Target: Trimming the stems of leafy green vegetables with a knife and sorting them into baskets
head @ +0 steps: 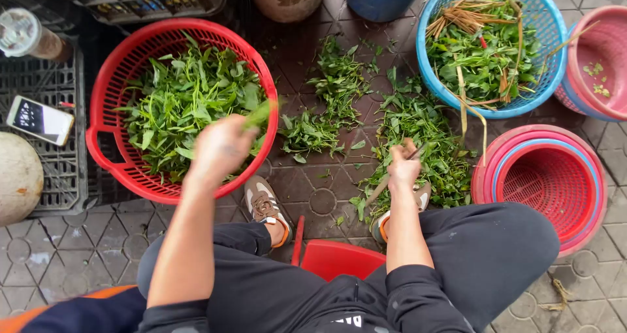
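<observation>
While the left hand (pixel 221 149) hangs over the near rim of the red basket (pixel 104 98), its fingers are pinched narrow on a sprig of green leaves (pixel 260 114), blurred with speed. The right hand (pixel 403 169) sits lower, over the floor, fingers curled tight around a pale bare stem (pixel 381 190) that slants down toward the shoe (pixel 264 204).

To my eye this is leaf-stripping, and doing it well looks like a matter of a light pinch: these leaves are thin and soft and will bruise if squeezed. Releasing the sprig well inside the rim rather than at its edge would keep it from sliding off onto the tiles. The stem hand wants a firm grip low down, since the stalk is slim, smooth and springy.

The red basket is round, rigid plastic lattice with moulded handles, heaped with loose pointed greens (pixel 186 104), matte and floppy. On the dark patterned paving tiles lies a scattered pile of leafy stems (pixel 418 127), with a second smaller clump (pixel 326 104) beside it. The blue basket (pixel 431 58) holds greens mixed with straw-coloured dry stalks (pixel 460 19), stiff and fibrous. A stack of 3 or so nested baskets (pixel 548 183), red and pink, sits at right. A phone (pixel 39 120) rests on a black crate (pixel 62 169).
</observation>
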